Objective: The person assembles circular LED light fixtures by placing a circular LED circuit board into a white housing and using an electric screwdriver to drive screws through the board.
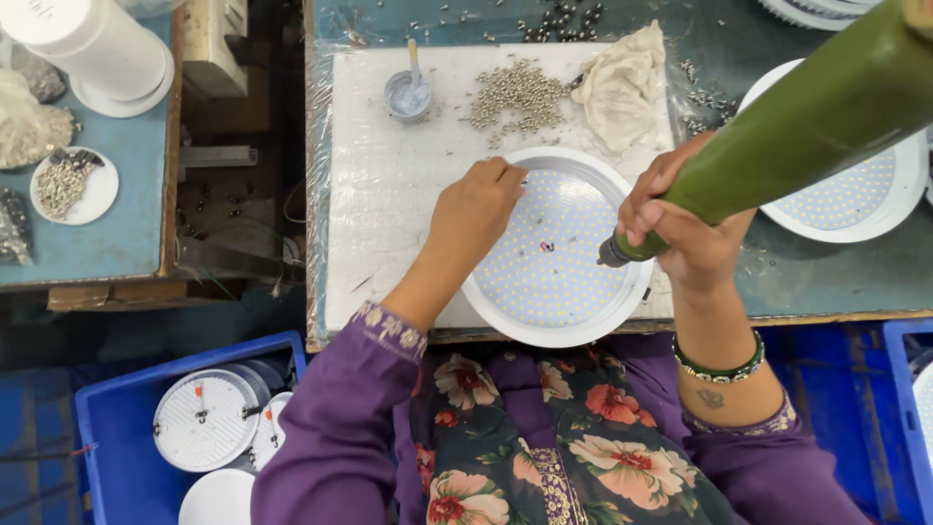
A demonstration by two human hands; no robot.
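Note:
A round white lamp housing (544, 321) with a dotted LED board lies on a white foam pad (389, 185). My left hand (476, 214) rests on the housing's upper left rim, fingers pinched together; whether they pinch a screw I cannot tell. My right hand (680, 228) grips a long green powered screwdriver (807, 126) whose dark tip touches the board's right edge. Small red and blue wires (546, 247) show at the board's centre.
A pile of small silver screws (520, 94), a little cup (408, 95) and a crumpled cloth (622, 87) lie at the pad's far side. Another lamp housing (846, 228) lies to the right. A blue crate (107, 428) at lower left holds white lamp backs.

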